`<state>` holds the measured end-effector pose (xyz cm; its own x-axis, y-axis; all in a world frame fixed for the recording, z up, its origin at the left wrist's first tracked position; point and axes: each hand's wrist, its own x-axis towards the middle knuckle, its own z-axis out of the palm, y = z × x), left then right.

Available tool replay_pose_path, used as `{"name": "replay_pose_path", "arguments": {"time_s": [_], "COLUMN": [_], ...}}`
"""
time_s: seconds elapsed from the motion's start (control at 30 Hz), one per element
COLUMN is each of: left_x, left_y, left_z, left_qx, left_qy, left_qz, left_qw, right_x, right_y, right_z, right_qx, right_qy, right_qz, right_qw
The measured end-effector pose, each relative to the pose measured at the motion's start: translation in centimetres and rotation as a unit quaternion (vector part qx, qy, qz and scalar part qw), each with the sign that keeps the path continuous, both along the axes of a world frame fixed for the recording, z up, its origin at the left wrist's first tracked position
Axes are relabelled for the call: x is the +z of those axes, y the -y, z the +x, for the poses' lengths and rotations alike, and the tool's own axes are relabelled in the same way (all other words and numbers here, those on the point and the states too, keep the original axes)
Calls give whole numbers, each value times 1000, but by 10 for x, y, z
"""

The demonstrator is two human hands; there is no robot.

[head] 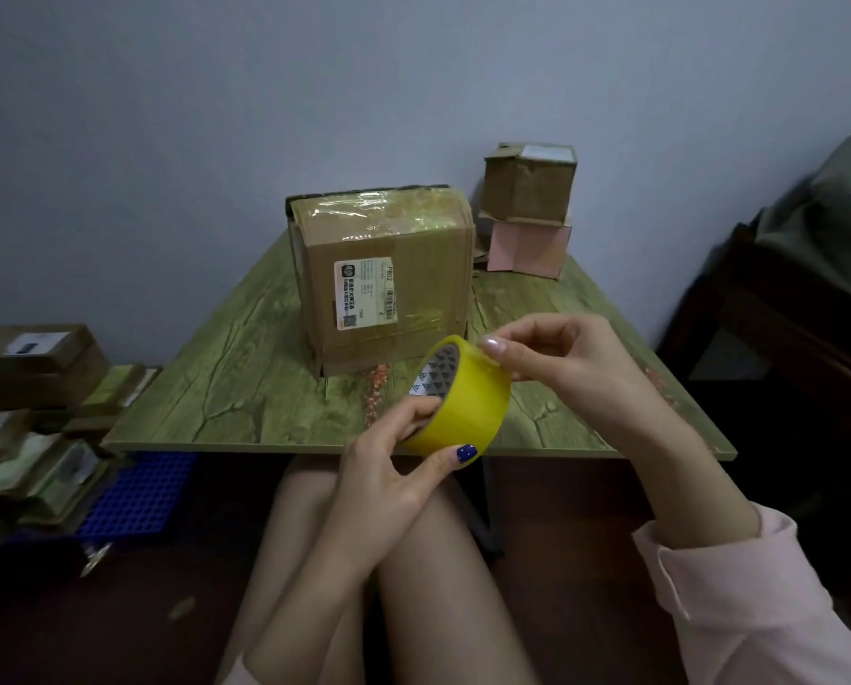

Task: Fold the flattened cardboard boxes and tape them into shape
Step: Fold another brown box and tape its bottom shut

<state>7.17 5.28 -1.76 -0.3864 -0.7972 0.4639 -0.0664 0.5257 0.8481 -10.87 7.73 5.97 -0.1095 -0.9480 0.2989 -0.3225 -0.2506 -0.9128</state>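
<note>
Box [384, 279] on table [226, 388], tape roll [468, 407] before it, 2 stacked boxes [529, 190] behind

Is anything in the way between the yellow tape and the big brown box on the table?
Nothing visible is. The left hand and right hand hold the yellow tape roll at the near edge of the table. The big brown box stands just behind it, with only tabletop between.

Left hand [394, 467] held palm up, fingers hooked inside tape roll [468, 407], thumb pressed on outer face. Right hand [567, 358] held above, fingertips pinched at roll's upper edge.
</note>
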Motion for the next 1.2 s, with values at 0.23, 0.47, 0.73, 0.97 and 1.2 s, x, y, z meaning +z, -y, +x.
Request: {"name": "replay_pose_path", "arguments": {"time_s": [0.23, 0.47, 0.73, 0.97, 1.2], "left_x": [25, 60, 99, 133, 116], "left_y": [1, 17, 71, 177, 162], "left_z": [2, 7, 41, 75, 50], "left_qx": [2, 61, 21, 37, 73], "left_qy": [33, -16, 57, 372, 305], "left_qz": [-75, -35, -146, -238, -375], "left_qw": [997, 997, 987, 897, 872], "right_x": [5, 42, 104, 123, 127], "right_y": [20, 43, 55, 57, 50], "right_z": [8, 8, 21, 12, 0], "right_qx": [-93, -115, -14, 5, 1], "right_qy": [-77, -98, -88, -137, -158], "right_qz": [-85, -157, -194, -196, -179], "right_qw": [989, 976, 977, 971, 971]}}
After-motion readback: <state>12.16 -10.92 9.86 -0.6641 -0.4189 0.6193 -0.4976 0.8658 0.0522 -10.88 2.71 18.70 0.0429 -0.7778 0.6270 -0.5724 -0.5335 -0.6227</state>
